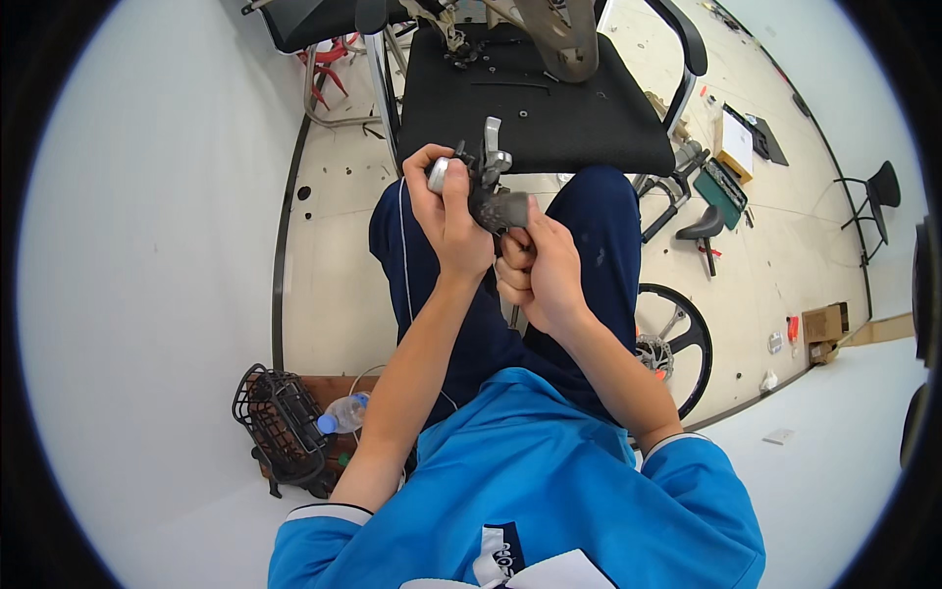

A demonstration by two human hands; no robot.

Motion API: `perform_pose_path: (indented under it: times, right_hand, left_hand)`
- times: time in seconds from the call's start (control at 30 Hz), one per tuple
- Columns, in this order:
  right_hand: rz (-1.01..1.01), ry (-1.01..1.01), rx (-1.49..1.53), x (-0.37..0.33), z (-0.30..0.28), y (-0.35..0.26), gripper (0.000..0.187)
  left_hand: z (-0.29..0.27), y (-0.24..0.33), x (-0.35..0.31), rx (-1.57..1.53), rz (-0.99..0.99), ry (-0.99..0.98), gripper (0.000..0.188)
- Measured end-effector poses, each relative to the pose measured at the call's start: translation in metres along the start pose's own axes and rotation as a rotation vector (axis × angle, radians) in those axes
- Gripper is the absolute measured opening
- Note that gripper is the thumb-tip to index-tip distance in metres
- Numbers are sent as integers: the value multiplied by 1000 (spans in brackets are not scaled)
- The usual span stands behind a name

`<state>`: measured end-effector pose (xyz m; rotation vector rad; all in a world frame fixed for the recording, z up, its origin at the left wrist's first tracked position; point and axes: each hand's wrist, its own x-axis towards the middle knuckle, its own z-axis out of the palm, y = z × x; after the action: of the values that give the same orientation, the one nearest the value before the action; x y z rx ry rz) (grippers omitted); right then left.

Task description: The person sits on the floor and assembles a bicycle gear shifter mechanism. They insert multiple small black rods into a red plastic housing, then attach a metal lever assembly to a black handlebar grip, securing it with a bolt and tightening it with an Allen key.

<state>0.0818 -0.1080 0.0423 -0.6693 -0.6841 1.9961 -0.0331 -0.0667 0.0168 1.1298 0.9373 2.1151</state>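
Observation:
Above my lap I hold a dark bicycle part with a silver lever sticking up from it and a short grey cylinder at its right end. My left hand is wrapped round its left side, the thumb near a rounded silver piece. Curled fingers of my right hand press together under the grey cylinder, the thumb side touching its end. Whatever those fingers may hold is hidden.
Ahead stands a black chair carrying a metal bicycle piece, a thin black rod and small hardware. To the right lie a saddle, a wheel and a green case. A wire basket and bottle are at left.

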Motion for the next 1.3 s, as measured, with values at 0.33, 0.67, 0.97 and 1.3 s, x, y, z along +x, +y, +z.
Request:
perform_pose_path:
  times: [0.33,0.67,0.97,1.3]
  right_hand:
    - [-273,-42,-945,14,1,-30,43]
    - [-186,-111,-479,6,0,-18,36]
    - [-506,42,-821,10,-2,-8,12]
    - [-746,331,-706,10,-7,20,12]
  left_hand:
    - [9,0,6,-369,-318,155,24]
    - [3,20,11,-200,-199,49,22]
    - [6,10,0,-277,-259,145,21]
    - [14,13,2,-252,-167,168,20]
